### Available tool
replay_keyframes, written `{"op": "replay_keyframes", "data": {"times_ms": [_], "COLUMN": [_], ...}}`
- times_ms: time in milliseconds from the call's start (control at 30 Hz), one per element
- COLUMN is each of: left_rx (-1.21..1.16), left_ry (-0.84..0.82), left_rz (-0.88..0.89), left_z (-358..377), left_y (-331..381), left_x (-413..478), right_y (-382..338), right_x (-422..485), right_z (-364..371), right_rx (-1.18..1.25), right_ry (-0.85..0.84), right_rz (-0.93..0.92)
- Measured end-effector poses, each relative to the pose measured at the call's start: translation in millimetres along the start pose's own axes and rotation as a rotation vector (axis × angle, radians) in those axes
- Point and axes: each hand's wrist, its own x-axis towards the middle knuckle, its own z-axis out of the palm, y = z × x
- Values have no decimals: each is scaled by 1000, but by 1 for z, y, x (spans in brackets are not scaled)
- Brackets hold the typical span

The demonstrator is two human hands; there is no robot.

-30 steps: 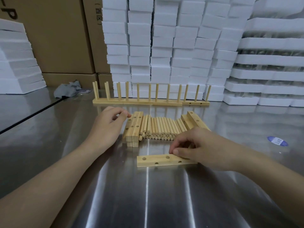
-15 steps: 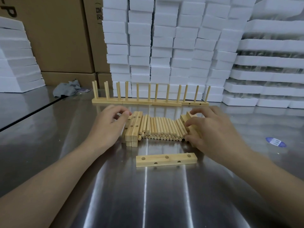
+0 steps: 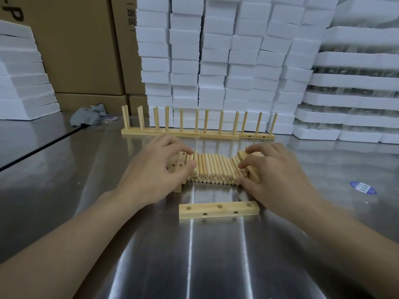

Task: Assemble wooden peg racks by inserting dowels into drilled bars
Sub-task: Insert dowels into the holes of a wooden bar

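Here, a shiny steel surface (image 3: 216, 266) is walled in behind by white foam blocks (image 3: 216, 61) and cardboard boxes (image 3: 82, 50) — one printed with a cut-off "P", another with characters I can't read. A blue sticker (image 3: 362, 187) lies to the right.

My left hand (image 3: 155, 169) curls over the dowels (image 3: 213, 167) — pinching or not, I cannot tell. My right hand (image 3: 276, 173) grips the stacked bars (image 3: 243, 155). One drilled bar (image 3: 218, 210) lies nearest me.

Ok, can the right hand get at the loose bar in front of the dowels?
Probably yes: the bar lies uncovered close by the right hand, nothing between them, though that hand touches the dowels.
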Motion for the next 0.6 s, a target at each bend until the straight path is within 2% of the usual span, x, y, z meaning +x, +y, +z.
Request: {"op": "replay_keyframes", "data": {"times_ms": [133,300,433,600], "left_rx": [244,340,292,401], "left_ry": [-72,-126,-117,-254], "left_rz": [133,171,191,219], "left_z": [3,3,1,-1], "left_y": [15,22,25,29], "left_x": [0,1,0,5], "right_y": [-7,-33,-71,-106], "right_x": [-3,-12,-30,-46], "right_z": [-1,-7,-16,-12], "right_rx": [44,135,270,151], "right_ry": [72,60,35,-48], "right_rz": [-31,-115,-395,-668]}}
